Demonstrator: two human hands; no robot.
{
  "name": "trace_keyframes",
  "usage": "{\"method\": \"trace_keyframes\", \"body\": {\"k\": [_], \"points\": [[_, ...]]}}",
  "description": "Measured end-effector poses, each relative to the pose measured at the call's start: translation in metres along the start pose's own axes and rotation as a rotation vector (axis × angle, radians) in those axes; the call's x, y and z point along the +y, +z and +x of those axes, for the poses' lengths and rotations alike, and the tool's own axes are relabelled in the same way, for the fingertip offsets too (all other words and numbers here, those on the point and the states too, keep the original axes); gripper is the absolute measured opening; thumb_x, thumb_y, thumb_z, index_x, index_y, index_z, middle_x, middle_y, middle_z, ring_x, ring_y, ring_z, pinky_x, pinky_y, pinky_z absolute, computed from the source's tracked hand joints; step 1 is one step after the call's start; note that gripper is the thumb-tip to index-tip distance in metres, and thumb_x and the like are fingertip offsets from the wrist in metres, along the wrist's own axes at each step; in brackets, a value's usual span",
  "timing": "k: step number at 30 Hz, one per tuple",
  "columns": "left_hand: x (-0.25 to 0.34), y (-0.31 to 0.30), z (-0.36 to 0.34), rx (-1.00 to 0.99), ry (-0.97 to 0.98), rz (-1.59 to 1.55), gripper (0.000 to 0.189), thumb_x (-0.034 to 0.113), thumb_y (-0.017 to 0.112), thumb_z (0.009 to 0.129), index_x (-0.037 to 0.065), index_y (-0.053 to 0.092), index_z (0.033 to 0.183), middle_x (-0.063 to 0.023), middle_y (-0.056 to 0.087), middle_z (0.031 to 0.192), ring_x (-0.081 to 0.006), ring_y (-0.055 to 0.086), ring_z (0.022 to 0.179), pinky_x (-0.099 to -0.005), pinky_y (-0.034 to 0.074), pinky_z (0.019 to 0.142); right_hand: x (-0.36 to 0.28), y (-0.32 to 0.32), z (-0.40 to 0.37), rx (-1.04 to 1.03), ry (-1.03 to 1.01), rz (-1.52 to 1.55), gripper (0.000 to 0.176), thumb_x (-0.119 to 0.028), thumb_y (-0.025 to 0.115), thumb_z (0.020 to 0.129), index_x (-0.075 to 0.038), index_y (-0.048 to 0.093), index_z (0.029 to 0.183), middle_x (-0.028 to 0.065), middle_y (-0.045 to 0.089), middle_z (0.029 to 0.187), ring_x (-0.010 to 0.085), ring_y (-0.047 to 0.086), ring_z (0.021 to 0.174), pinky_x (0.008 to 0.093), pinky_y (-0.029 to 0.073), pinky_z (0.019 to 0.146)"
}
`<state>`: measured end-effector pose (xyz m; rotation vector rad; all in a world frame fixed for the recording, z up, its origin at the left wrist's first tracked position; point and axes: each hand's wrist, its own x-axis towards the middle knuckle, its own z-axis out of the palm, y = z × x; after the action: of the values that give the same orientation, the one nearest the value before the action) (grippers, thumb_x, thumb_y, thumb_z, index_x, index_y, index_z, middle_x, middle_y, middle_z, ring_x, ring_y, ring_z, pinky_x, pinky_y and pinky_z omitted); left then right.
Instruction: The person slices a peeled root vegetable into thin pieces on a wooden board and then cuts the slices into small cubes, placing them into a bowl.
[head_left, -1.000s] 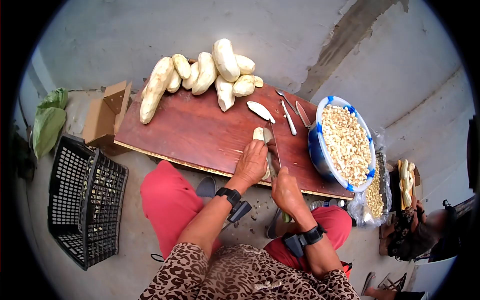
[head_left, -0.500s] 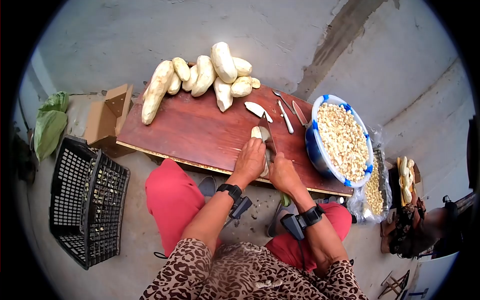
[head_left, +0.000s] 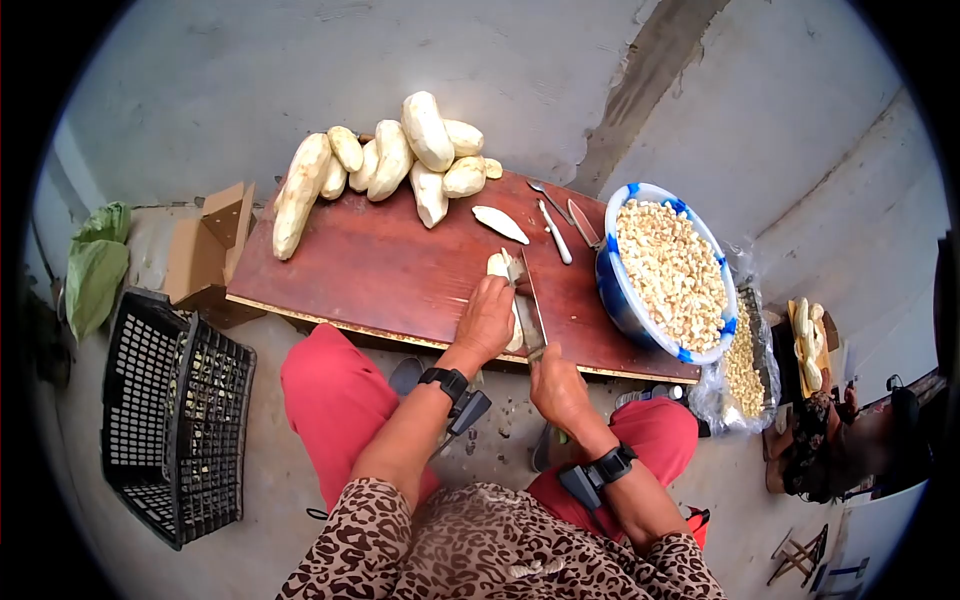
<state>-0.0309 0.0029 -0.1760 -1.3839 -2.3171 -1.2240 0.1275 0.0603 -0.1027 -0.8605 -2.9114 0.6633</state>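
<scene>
My left hand (head_left: pixel 487 318) is closed over a piece of peeled white root (head_left: pixel 498 264), pressing it to the red-brown table (head_left: pixel 400 265) near its front edge. In my right hand (head_left: pixel 560 385) is the handle of a broad-bladed kitchen knife (head_left: pixel 530 300). Its blade points away from me, along the right side of the root, close to my left fingers. A thin slice shows against the blade near the root's far end. Beyond them lies a cut root slab (head_left: pixel 500 224).
Whole peeled roots (head_left: pixel 427 133) are piled at the back left. A white-handled knife (head_left: pixel 555 232), a peeler (head_left: pixel 584 222) and a blue-and-white basin (head_left: pixel 609 270) of diced root stand right. Black crates (head_left: pixel 208 430) and a cardboard box (head_left: pixel 205 245) are left. A person (head_left: pixel 850 440) sits far right.
My right hand has drawn the knife back toward me and lower, slightly away from my left hand. My left hand stays on the root. The whole view has shifted a little.
</scene>
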Motion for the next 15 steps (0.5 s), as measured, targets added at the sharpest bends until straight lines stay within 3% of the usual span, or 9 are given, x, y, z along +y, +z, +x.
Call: {"method": "trace_keyframes", "body": {"k": [3, 7, 10, 15], "points": [[-0.002, 0.001, -0.005, 0.087, 0.064, 0.002, 0.018, 0.004, 0.056, 0.078, -0.001, 0.055, 0.095, -0.0169, 0.051, 0.109, -0.0351, 0.049, 0.109, -0.0433, 0.043, 0.095, 0.000, 0.003, -0.004, 0.033, -0.013, 0.023, 0.022, -0.015, 0.052, 0.092, 0.006, 0.044, 0.093, 0.0329, 0.061, 0.074, 0.0499, 0.062, 0.075, 0.0553, 0.049, 0.069], [0.001, 0.000, -0.004, 0.120, 0.047, 0.026, 0.021, 0.004, 0.057, 0.077, 0.000, 0.054, 0.098, -0.0171, 0.050, 0.111, -0.0357, 0.047, 0.112, -0.0436, 0.042, 0.095, -0.001, -0.003, -0.003, 0.089, -0.048, 0.048, 0.021, -0.014, 0.053, 0.091, 0.006, 0.045, 0.092, 0.0335, 0.061, 0.072, 0.0504, 0.062, 0.072, 0.0556, 0.049, 0.066], [0.004, -0.004, -0.006, 0.067, 0.001, 0.005, 0.028, 0.002, 0.056, 0.076, -0.003, 0.054, 0.103, -0.0172, 0.049, 0.114, -0.0356, 0.046, 0.113, -0.0428, 0.042, 0.096, -0.004, -0.005, 0.003, 0.100, -0.086, 0.041, 0.020, -0.013, 0.053, 0.091, 0.005, 0.046, 0.090, 0.0337, 0.061, 0.072, 0.0507, 0.061, 0.071, 0.0557, 0.049, 0.065], [-0.001, -0.001, -0.006, 0.028, -0.003, -0.005, 0.026, 0.001, 0.056, 0.075, -0.003, 0.054, 0.101, -0.0170, 0.049, 0.111, -0.0352, 0.047, 0.111, -0.0428, 0.042, 0.095, -0.007, -0.005, 0.011, 0.077, -0.091, 0.041, 0.019, -0.011, 0.054, 0.091, 0.005, 0.045, 0.090, 0.0351, 0.059, 0.071, 0.0522, 0.060, 0.071, 0.0576, 0.047, 0.065]]}}
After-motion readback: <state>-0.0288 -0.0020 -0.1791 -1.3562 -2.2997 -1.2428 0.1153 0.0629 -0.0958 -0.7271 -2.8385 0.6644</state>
